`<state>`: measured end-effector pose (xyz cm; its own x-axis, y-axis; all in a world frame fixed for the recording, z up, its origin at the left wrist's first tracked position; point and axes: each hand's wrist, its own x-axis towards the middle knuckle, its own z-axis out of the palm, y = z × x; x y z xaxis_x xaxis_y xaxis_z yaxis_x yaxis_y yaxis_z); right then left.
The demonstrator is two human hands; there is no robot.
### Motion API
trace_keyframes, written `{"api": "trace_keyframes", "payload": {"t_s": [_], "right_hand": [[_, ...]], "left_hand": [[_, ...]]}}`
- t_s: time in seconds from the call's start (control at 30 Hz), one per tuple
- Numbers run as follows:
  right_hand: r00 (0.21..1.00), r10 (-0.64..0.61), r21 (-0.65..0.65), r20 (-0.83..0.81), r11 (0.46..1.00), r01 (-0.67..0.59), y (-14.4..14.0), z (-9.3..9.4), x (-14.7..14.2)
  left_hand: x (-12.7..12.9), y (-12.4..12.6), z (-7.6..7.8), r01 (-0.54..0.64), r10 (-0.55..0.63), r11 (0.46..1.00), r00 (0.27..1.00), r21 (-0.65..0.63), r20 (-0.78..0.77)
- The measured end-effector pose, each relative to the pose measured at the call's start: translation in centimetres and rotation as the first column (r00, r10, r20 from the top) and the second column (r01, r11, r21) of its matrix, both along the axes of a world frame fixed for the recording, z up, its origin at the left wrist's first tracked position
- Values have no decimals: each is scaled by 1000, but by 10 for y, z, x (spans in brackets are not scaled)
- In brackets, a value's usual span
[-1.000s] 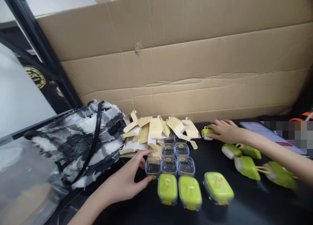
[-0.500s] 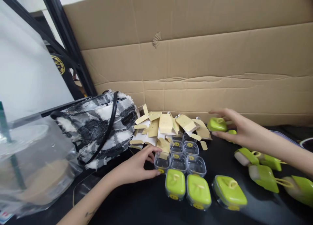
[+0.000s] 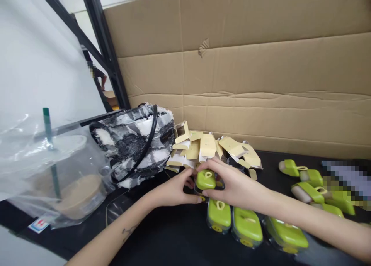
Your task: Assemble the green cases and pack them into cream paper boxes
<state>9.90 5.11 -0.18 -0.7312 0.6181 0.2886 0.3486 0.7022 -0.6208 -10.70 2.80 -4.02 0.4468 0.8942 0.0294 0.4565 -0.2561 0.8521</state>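
Observation:
My right hand [image 3: 234, 185] holds a green lid [image 3: 205, 180] with a loop handle over a small clear box [image 3: 199, 190] on the black table [image 3: 179, 239]. My left hand [image 3: 174, 188] grips that clear box from the left side. Three lidded green boxes [image 3: 220, 216] stand in a row just in front of my hands. More clear boxes sit behind, mostly hidden by my hands.
A heap of yellow cardboard pieces [image 3: 208, 148] lies behind the boxes. Loose green lids [image 3: 307, 181] lie at the right. A black-and-white fuzzy bag [image 3: 136, 142] and a drink cup in a plastic bag [image 3: 58, 169] stand at the left. A cardboard wall [image 3: 246, 77] backs the table.
My right hand picked a green lid from the right side and carried it left onto the clear box that my left hand holds. The camera view shifted left.

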Motion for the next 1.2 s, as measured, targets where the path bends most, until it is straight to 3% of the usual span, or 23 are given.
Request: {"api": "trace_keyframes", "payload": {"t_s": [0.37,0.97,1.2], "right_hand": [[979,29,58,200,997,-42,5,5,-6],[980,-36,105,198,994,16,1,12,-2],[968,-21,140,249,990,-15,1,9,-4]], "left_hand": [[-2,0,-3,-7,8,999,1000,-38,23],[-2,0,-2,-8,9,997,1000,-73,12],[-1,0,1,2,-2,996,1000,-84,6]]}}
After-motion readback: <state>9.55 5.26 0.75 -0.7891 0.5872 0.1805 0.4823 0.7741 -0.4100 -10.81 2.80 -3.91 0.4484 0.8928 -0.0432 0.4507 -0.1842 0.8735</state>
